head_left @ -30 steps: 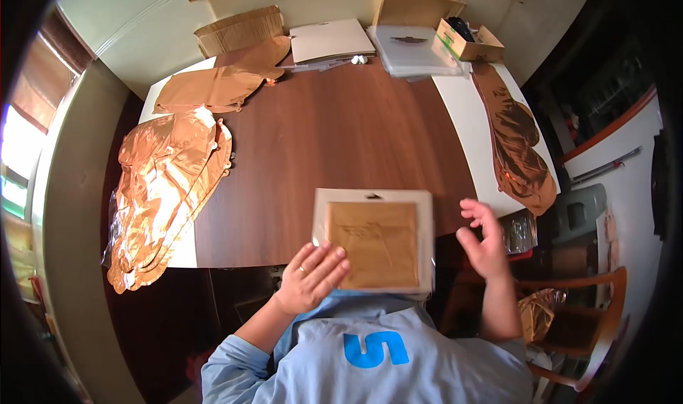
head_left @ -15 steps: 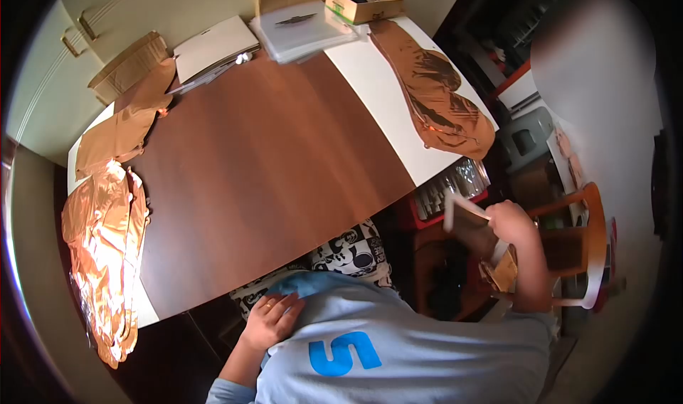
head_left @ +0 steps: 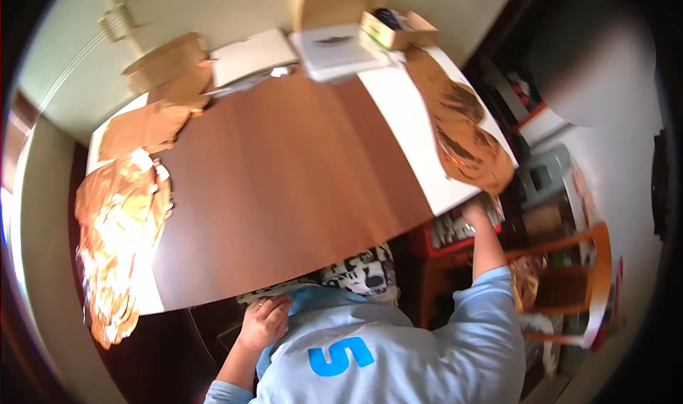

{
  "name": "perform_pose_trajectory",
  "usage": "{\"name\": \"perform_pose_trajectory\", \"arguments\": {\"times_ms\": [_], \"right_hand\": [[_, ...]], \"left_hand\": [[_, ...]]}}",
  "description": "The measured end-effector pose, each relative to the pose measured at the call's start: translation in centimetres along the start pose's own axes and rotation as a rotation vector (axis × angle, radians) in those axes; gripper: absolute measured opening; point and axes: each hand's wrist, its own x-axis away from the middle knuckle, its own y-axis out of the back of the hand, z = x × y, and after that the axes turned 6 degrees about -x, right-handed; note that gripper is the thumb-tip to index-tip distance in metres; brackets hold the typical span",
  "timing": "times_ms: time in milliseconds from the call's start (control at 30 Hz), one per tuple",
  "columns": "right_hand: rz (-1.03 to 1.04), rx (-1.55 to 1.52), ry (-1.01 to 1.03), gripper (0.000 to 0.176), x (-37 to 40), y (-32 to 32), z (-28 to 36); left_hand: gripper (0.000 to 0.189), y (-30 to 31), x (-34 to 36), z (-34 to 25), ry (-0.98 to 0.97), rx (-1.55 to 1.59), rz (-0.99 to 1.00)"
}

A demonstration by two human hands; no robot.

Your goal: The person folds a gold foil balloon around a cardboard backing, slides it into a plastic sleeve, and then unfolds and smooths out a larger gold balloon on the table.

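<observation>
Now: right hand (head_left: 475, 210) at the brown-and-white worktop's (head_left: 299, 176) right edge, nearer of the 2. Long crumpled copper foil balloon (head_left: 462, 130) lies just beyond, long axis running away. Its grip is blurred, cannot tell. Left hand (head_left: 265, 322) loose, empty, on light-blue shirt (head_left: 398, 361).

Foil balloons (head_left: 117, 219), boxes (head_left: 395, 30) on table (head_left: 284, 169)

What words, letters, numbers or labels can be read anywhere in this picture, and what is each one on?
"S": one large blue character on the light-blue shirt.
black-and-white printed fabric: pattern only, no words legible.
stack of clear packets: a dark mark on top, too blurred to read.
small cardboard box: any label is too blurred to read.
Nothing else readable.
</observation>
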Motion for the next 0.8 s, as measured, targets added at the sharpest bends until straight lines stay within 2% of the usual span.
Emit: {"name": "perform_pose_trajectory", "arguments": {"times_ms": [200, 300, 433, 467, 533, 600, 633, 700, 733, 800], "right_hand": [[0.3, 0.054, -0.117, 0.036, -2.2, -1.5, 2.1], [0.435, 0.113, -0.199, 0.036, -1.9, -1.8, 2.4], [0.553, 0.143, -0.305, 0.038, -0.5, -1.9, 2.0], [0.564, 0.133, -0.335, 0.038, -0.4, -2.0, 1.9], [0.539, 0.033, -0.423, 0.039, 0.3, -2.0, 0.8], [0.479, -0.185, -0.545, 0.042, 0.2, -2.2, -0.8], [0.451, -0.297, -0.608, 0.043, 0.1, -2.6, -1.6], [0.396, -0.535, -0.74, 0.046, 0.7, -3.9, -2.8], [0.366, -0.656, -0.809, 0.047, 1.3, -4.4, -3.1], [0.248, -0.547, -0.723, 0.043, 2.5, -5.0, -2.9]], "left_hand": [[0.026, 1.8, 0.1, -0.5, 0.113, -0.075, 0.019], [0.027, 3.6, -0.2, -0.7, 0.085, -0.138, -0.045], [0.031, 8.1, -0.6, -0.6, 0.091, -0.19, -0.234], [0.031, 11.8, -1.1, 0.2, 0.177, -0.344, -0.346], [0.024, 14.7, -0.3, 2.0, 0.426, -0.512, -0.423], [0.016, 17.9, -0.5, 4.6, 0.535, -0.644, -0.491], [0.013, 18.8, 0.8, 6.9, 0.63, -0.572, -0.493], [0.018, 20.3, 1.8, 10.4, 0.783, -0.562, -0.459], [0.025, 20.6, 2.4, 12.4, 0.781, -0.609, -0.409], [0.029, 20.6, 2.8, 15.6, 0.816, -0.527, -0.377]]}}
